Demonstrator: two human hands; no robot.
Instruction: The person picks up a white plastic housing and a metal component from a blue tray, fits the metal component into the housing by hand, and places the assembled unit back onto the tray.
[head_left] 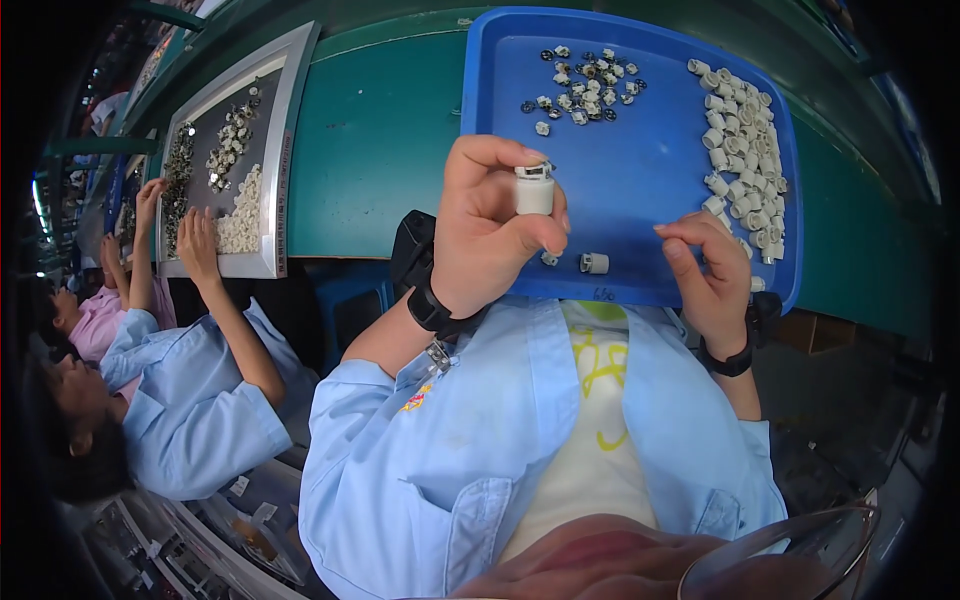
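Observation:
My left hand (495, 215) is raised over the near left part of the blue tray (620, 205). Its index finger presses on the top and its thumb supports the bottom of a white cylinder with a metal insert (535, 192), which stands upright. My right hand (708, 275) hovers at the tray's near right, fingers loosely bent and apart, with nothing visible in them. Between the hands, a similar white cylinder (594, 263) lies on its side. A small white-and-metal piece (549, 258) sits just below my left hand, partly covered.
Many white cylinders (740, 150) are heaped along the tray's right side. Small white and dark pieces (590, 85) lie scattered at its far end. To the left, a person in light blue (200, 400) works over a metal-framed tray (284, 150) with sorted piles on the green table (375, 150).

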